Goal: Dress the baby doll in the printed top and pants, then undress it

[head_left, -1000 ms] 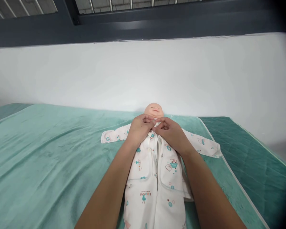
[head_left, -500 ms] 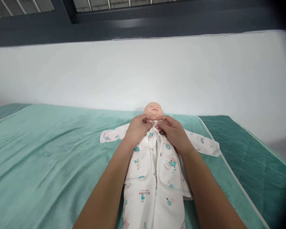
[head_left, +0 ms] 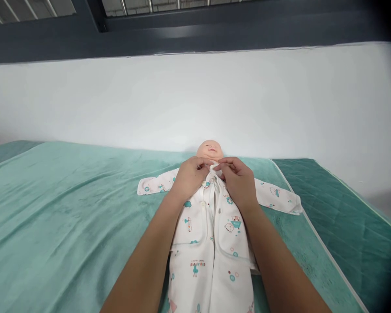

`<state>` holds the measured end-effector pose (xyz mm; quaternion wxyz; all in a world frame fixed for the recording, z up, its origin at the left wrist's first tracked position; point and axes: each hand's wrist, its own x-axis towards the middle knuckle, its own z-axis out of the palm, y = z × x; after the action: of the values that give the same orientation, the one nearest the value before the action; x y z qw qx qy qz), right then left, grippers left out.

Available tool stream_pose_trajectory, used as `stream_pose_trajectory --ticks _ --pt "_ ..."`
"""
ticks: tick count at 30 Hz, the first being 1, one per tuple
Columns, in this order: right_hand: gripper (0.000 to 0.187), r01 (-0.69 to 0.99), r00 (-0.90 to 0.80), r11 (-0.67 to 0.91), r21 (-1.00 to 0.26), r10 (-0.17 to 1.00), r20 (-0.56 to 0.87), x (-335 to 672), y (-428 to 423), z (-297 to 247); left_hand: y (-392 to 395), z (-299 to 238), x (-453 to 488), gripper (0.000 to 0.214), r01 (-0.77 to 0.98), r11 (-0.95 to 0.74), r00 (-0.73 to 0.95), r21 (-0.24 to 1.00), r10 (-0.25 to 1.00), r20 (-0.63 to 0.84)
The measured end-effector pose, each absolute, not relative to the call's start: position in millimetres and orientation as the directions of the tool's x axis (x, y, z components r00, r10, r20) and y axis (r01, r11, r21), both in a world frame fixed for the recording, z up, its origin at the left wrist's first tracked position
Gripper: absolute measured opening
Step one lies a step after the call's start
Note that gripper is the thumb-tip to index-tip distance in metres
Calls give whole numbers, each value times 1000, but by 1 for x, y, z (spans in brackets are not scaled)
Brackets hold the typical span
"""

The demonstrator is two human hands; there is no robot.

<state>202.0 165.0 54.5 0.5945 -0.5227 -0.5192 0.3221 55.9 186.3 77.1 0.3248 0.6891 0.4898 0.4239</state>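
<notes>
A baby doll [head_left: 210,150] lies face up on the bed, its head toward the wall. It wears a white baby jacket [head_left: 192,221] printed with small teal and red figures, its sleeves spread to both sides, and matching trousers [head_left: 195,287] below. At the doll's neck, my left hand [head_left: 191,176] pinches the jacket's collar from the left. My right hand [head_left: 237,178] pinches the collar's other edge, its fingertips close to the left ones. Below the collar the jacket's front edges hang apart, with round fasteners along them. The fastener between my fingertips is hidden.
A light green blanket [head_left: 84,208] with soft folds covers the bed. To the right lies a darker green quilted cover [head_left: 339,208]. Behind the doll's head rises a white wall [head_left: 195,100], under a dark window frame [head_left: 215,30] with metal bars.
My right hand has turned slightly at the collar, its fingers shifting a little. My left hand stays at nearly the same spot, and the doll lies as before.
</notes>
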Motion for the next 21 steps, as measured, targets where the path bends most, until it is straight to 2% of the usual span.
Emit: stream_pose_trajectory --ticks 7,11,14,21 --pt "20 445 252 278 -851 873 417 202 161 59 188 75 55 26 366 -354 189 860 934 304" --pt "21 599 188 271 -753 867 461 201 160 61 188 76 55 26 381 -249 144 890 967 209" --pt "20 597 186 273 -755 868 461 201 160 60 186 77 55 27 373 -207 143 905 976 164" --pt "22 550 137 315 -774 879 456 203 162 58 186 78 54 32 358 -248 165 900 966 201"
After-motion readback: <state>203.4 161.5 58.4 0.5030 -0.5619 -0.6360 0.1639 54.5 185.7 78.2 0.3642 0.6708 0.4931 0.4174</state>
